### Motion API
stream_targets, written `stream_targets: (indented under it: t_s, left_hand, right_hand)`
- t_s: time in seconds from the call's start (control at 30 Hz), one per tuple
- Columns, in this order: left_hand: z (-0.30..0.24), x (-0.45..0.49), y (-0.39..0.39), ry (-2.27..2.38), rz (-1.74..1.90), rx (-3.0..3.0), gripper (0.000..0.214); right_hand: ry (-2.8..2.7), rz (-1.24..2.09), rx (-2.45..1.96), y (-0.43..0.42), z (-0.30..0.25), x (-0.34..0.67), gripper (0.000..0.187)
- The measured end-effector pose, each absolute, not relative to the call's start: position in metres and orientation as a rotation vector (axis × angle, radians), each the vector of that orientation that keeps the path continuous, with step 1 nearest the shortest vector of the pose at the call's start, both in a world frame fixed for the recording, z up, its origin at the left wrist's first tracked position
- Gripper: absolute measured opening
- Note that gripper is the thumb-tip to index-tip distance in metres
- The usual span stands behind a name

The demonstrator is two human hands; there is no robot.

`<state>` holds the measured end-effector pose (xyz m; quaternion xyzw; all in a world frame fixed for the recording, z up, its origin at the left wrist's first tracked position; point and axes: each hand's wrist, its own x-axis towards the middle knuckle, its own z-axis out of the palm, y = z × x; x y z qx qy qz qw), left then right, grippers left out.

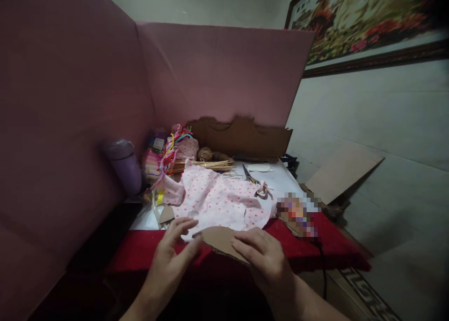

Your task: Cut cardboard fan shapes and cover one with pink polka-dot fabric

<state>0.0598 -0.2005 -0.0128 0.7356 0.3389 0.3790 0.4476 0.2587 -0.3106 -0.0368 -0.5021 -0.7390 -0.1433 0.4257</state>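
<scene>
While red cloth [343, 248] spans the lower frame, pink dotted fabric [213, 195], thin, lies crumpled below centre; brown cardboard piece [218, 238], flat, curve-topped, rough-edged; twine ball [205, 153], round, centre. Cardboard's right end: hidden beneath right hand [264, 255], which grips it. Position: lower centre, between hands; left hand [171, 253], thumb and fingers parted, contact unclear.
</scene>
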Motion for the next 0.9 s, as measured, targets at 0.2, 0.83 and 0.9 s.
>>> stream_targets:
  t_s: [0.2,0.83,0.9]
  left_hand:
    - [-0.02,0.069,-0.225,0.268,1.17,2.46,0.032]
    - [-0.037,0.064,-0.176,1.015,1.207,1.498,0.03]
    - [-0.042,0.061,-0.17,0.999,1.2,1.773,0.02]
  right_hand:
    - [-1.865,-0.437,-1.229,-0.322,-0.017,0.235,0.02]
    - [-1.084,0.963,-1.547,-0.256,-0.031,0.28,0.029]
    - [-1.056,0.961,-1.616,-0.25,-0.034,0.282,0.023]
